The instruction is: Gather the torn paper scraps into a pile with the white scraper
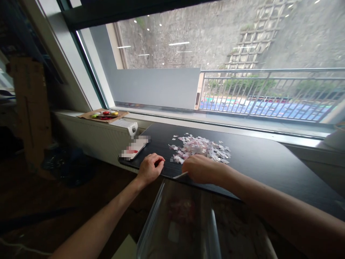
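Note:
At the front edge of the black table point(253, 158), my left hand point(151, 168) rests with its fingers curled in and the thumb close to the index finger. Nothing shows between them. My right hand point(201, 168) is closed around a thin, pale flat strip point(180, 175), whose end sticks out to the left over the table edge. Just beyond my right hand lies a loose pile of small cut paper pieces point(198, 145), white and pinkish. Below the edge stands a clear plastic bin point(214, 230) with some pale and pinkish bits inside, dimly seen.
A flat white and red item point(134, 148), partly pixelated, lies at the table's left corner. Left of it, a cardboard sheet point(122, 116) with colourful pieces sits on a radiator point(91, 131). A window point(161, 88) runs behind the table. Tall cardboard point(29, 108) stands far left.

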Tool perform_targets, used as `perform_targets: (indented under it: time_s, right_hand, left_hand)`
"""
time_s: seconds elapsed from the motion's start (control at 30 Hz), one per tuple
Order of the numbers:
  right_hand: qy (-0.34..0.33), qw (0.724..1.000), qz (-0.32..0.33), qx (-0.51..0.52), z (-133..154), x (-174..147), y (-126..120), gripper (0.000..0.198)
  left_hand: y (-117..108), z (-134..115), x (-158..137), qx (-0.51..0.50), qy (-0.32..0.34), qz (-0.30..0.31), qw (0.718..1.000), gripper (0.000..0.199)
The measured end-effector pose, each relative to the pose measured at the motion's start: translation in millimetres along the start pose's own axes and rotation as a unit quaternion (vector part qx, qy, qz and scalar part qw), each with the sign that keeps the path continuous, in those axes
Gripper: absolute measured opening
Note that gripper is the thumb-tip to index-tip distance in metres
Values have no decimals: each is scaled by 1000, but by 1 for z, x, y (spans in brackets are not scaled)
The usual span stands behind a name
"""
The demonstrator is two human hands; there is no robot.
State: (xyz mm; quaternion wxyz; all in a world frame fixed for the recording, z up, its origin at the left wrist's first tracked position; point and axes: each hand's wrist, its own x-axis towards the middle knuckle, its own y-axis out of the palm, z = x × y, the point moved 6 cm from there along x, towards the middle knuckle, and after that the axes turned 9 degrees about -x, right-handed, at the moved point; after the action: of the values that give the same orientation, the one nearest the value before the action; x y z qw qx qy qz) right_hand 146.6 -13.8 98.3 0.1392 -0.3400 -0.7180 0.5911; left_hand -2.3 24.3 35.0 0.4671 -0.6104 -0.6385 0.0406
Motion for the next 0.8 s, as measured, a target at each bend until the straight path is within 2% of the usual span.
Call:
perform_targets:
  time_s: [0.27, 0.37, 0.47, 0.57, 0.67, 0.8]
  right_hand:
    - [-16, 1000, -2, -22, 17, -17, 8, 23]
    - [-24, 999, 24, -27, 13, -21, 4, 23]
    - [-15, 998, 52, -40, 3, -15, -3, 23]
    - [-11, 998, 46, -40, -3, -1, -7, 27]
    - [-6, 999, 45, -29, -1, 9, -3, 28]
    - [4, 999, 40, -19, 3, 4, 5, 27]
  left_hand:
    - [2, 3, 1, 4, 3, 0, 1000, 13]
    - [2, 1, 0, 8, 8, -3, 1000, 13]
    - [2, -2, -1, 12, 14, -5, 1000, 14]
    - [2, -2, -1, 15, 16, -3, 1000, 13]
    - [2, -1, -1, 14, 12, 1, 1000, 14]
    - [2, 0, 0, 11, 8, 6, 1000, 14]
